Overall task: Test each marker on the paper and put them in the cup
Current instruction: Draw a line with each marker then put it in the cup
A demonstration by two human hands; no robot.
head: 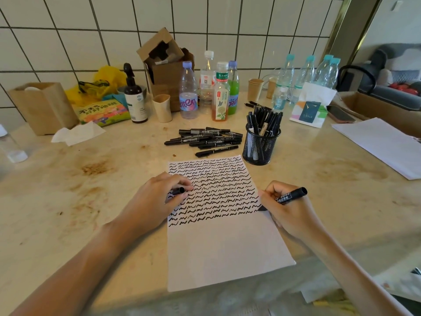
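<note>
We see the marker (pixel 287 197) gripped in the right hand (pixel 288 210), tip down on the paper (pixel 224 247) at its right edge. Left hand (pixel 157 199) pinches the cap (pixel 178 191). Beyond the hands: loose markers (pixel 205 140) and mesh cup (pixel 260 145) on the bench (pixel 68 190).

Both forearms (pixel 95 258) bare, no sleeves, hands ungloved.
</note>
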